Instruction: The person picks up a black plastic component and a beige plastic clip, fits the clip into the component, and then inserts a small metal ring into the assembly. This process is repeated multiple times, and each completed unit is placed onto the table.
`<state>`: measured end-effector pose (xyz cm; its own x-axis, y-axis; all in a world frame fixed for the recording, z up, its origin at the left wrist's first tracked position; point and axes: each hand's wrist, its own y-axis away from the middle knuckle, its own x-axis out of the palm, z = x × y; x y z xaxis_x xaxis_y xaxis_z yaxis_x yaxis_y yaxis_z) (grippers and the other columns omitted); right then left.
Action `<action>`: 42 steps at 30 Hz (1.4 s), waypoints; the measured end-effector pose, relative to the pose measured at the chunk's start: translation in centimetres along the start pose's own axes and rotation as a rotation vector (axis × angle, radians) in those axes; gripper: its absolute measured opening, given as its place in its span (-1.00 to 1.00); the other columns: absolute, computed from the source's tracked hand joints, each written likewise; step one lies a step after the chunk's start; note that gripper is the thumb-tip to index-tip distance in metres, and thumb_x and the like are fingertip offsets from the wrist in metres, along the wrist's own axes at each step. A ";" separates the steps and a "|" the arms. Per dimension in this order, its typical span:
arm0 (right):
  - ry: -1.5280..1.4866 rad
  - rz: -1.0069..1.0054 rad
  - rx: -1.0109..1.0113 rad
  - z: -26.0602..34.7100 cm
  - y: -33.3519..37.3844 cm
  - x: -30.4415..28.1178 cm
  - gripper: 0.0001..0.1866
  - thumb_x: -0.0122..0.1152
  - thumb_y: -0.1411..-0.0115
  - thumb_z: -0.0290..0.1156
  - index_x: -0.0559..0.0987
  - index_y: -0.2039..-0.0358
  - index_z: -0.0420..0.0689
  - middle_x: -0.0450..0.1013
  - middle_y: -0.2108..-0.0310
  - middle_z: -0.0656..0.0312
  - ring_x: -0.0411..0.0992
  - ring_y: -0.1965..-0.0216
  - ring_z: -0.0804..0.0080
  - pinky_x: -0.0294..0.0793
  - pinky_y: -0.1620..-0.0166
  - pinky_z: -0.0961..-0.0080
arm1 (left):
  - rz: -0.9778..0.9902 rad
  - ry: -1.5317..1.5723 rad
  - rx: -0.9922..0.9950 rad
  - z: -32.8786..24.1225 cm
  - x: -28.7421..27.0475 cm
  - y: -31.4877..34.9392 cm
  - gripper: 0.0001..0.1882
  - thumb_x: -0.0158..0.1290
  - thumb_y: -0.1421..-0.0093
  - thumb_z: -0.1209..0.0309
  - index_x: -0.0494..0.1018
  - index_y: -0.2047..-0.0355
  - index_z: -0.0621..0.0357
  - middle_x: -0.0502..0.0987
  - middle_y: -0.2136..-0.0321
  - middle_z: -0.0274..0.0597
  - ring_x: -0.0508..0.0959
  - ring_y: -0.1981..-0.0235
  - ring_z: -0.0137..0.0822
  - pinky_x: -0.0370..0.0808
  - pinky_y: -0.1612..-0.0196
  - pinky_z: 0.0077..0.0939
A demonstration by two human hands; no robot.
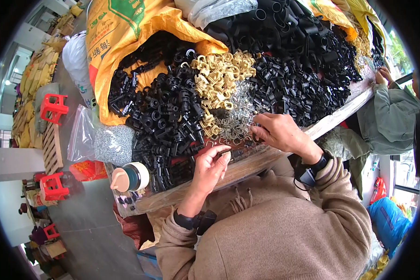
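My left hand (209,171) is closed near the table's front edge, with a small dark plastic part (225,151) pinched between thumb and fingers. To its right, my right hand (283,133) reaches over the work surface, thumb and fingertips drawn together. What those fingertips hold, if anything, is too small to make out. Beside them lies a heap of silvery metal clips (235,123). Cream-coloured plastic loops (224,72) are piled just behind the clips. Black plastic fittings (165,109) spread beyond my left hand, and smaller black pieces (289,88) lie beyond my right.
An orange woven sack (121,42) spills fittings at the back left. A lidded cup (137,176) and a bag of small metal pieces (114,144) stand at the table's left end. Black tubes (266,23) are heaped at the back. Another person's sleeve (389,119) is at the right.
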<state>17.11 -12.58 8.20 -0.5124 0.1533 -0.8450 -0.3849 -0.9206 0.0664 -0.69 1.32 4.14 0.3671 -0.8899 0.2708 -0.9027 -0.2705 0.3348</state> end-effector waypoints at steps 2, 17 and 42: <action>-0.165 -0.006 -0.101 -0.1 0.2 0.3 -0.70 -0.10 -0.14 -0.27 0.42 0.37 -0.28 0.37 0.52 0.01 0.36 0.49 0.08 0.33 0.41 0.34 | 0.014 0.035 -0.011 0.0 0.0 -0.1 -0.72 -0.03 -0.10 0.39 0.32 0.20 0.29 0.33 0.66 -0.44 0.25 0.71 -0.67 0.20 0.69 -0.79; -0.600 -0.031 -0.136 1.5 1.0 4.2 -0.74 -0.20 -0.19 -0.29 0.40 0.37 -0.22 0.35 0.57 0.04 0.36 0.50 0.14 0.32 0.40 0.40 | 0.099 0.106 -0.126 0.5 1.4 0.2 -0.70 -0.05 -0.10 0.41 0.29 0.17 0.31 0.40 0.58 -0.32 0.40 0.60 -0.57 0.39 0.55 -0.75; -0.936 0.249 -0.483 0.4 1.1 4.1 -0.02 0.00 0.18 0.29 0.14 -0.04 -0.30 0.13 0.00 -0.01 0.15 -0.02 0.16 0.05 -0.06 0.30 | 0.163 0.280 0.085 0.0 3.2 -0.2 -0.42 0.17 0.14 0.54 0.20 0.08 0.24 0.30 0.16 -0.23 0.38 0.20 -0.42 0.38 0.14 -0.58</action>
<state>14.30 -12.81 5.06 -0.9961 -0.0325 -0.0826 0.0491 -0.9767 -0.2087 0.69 -1.42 4.92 0.2535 -0.7917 0.5559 -0.9657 -0.1734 0.1933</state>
